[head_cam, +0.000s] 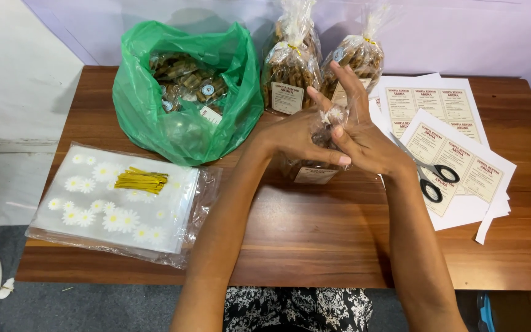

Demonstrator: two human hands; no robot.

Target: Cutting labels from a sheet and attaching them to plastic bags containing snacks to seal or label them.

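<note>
- At frame centre both hands met over a clear snack bag (314, 166) standing on the table (314, 246); the left hand (296, 138) was closed around the bag's gathered neck; the right hand (364, 144) pinched the same neck, its upper fingers spread upward
- The bag bore a pale rectangular label (314, 175) low on its front, partly hidden by the wrists
- Two tied bags (290, 74) of brown snacks stood behind the hands at top centre, each with a cream label and a gold tie
- A green bag (185, 92), open, sat at upper left, holding small wrapped packets
- At lower left lay a stack of daisy-print sleeves (118, 209) with gold ties (141, 180) on top
- At right lay label sheets (456, 160), white with cream panels; scissors (434, 178) rested on them, partly behind the right wrist
</note>
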